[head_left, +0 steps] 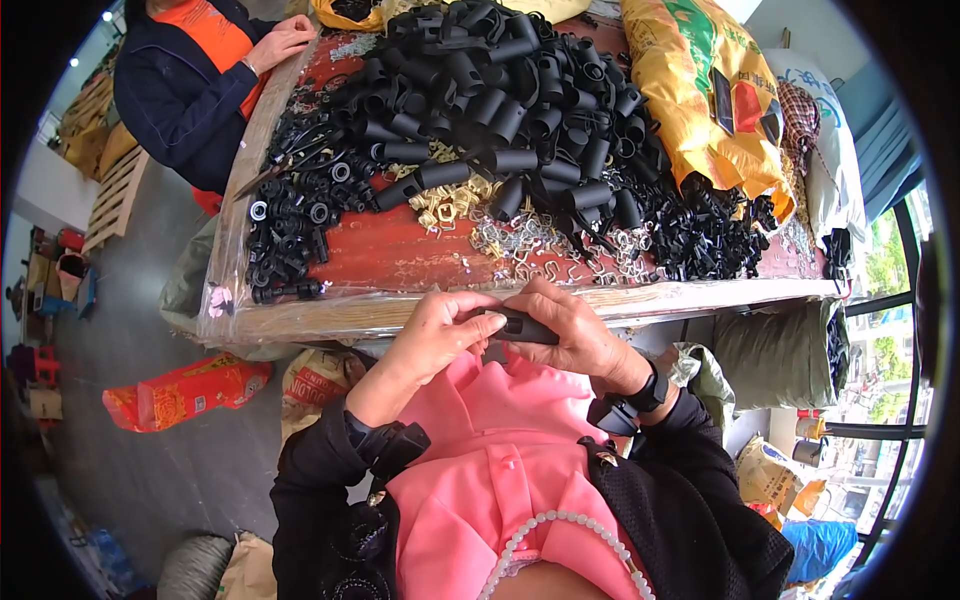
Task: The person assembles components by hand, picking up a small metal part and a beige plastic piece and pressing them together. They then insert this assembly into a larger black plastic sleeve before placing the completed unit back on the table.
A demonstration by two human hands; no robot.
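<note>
Hands meet right at the near edge of the tabletop (420,262), both closed around one short black plastic tube (522,326). The left hand (432,335) curls in from the left with its fingers pinching the tube's left end, and the right hand (570,325) wraps over the top and far end, so most of the piece is hidden and I honestly can't tell whether anything is being pushed into it. The tube sits just above the person's pink top, off the tabletop, not touching the stuff piled there. As for progress, going by how things lie: there's a huge heap of black tubes (510,95) filling the middle and back of the tabletop, a spread of small black rings and caps (295,215) on the left, a scatter of little metal clips (530,240), some brassy and some silvery, just in front of the heap, and another mound of small black fittings (715,235) on the right next to a yellow sack (700,85). I can't pick out any finished pile, so my guess is there's loads left to go. Another person in a dark jacket (180,95) with an orange top is working at the far left corner, their hand (280,40) resting on the tabletop's edge.
</note>
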